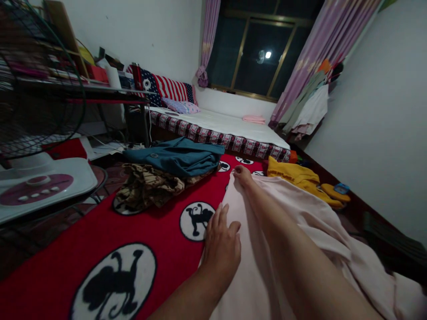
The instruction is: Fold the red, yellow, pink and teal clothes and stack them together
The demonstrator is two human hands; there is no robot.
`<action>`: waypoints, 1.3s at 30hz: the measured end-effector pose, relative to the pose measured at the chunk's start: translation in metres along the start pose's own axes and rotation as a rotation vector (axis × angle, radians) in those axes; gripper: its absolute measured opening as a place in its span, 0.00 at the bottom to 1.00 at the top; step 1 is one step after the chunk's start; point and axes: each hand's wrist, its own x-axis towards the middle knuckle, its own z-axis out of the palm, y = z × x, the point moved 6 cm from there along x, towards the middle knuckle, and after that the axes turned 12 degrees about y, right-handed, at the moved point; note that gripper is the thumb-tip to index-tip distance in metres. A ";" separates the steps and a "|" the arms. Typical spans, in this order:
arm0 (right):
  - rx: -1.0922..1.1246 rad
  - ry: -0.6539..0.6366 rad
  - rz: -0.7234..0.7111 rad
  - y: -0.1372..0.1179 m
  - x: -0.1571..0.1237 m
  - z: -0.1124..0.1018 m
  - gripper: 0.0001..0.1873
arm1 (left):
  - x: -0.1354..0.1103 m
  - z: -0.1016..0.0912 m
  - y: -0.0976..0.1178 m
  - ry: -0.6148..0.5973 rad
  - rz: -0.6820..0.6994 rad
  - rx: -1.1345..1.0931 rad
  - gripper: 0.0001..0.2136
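A pale pink garment (320,222) lies spread on a red rug (150,231) with black-and-white round figures. My left hand (222,242) rests flat on the garment's near left edge, fingers stretched out and open. My right hand (242,174) reaches far forward and pinches the garment's far corner between its fingers. My right forearm lies along the cloth.
A teal garment (180,158) lies on a brown patterned one (147,186) further left on the rug. A yellow garment (300,175) lies at the far right. A fan (36,178) stands at the left, a bed (230,126) behind, a wall close on the right.
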 end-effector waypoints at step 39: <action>0.070 0.073 0.323 0.138 -0.188 -0.291 0.07 | -0.008 0.021 0.002 -0.148 0.229 0.181 0.24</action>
